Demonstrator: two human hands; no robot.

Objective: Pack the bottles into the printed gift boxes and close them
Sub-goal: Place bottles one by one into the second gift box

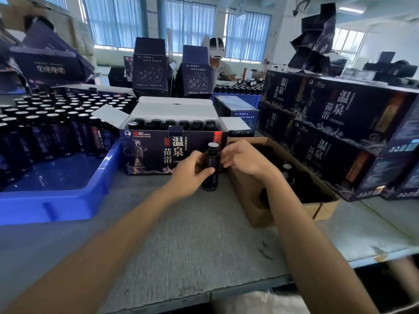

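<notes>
Bottle in hand: one dark bottle (212,159) with a pale-topped cap, upright, in front of the open gift box (154,152); whether its base rests on the desk (192,234) unclear.
Left hand (189,175): fingers and thumb wrapped round the bottle's middle.
Right hand (246,159): fingers loosely bent, holding nothing, tips just beside the bottle's shoulder; contact too blurred to tell.
Open gift box: one, flaps up, at least six packed bottles (183,124) showing by their caps only.
Blue tray (56,207): one, left of the gift box, cut off at the frame edge; loose bottles (56,132) in many rows, too blurred to count.
Cardboard carton (256,207): one, under the right forearm; dark contents hard to make out.
Closed gift boxes (335,114): four printed fronts in two tiers at right, others cut off.
Upright map-printed boxes (149,71): two, behind.
Person (221,66): one, mostly hidden.
</notes>
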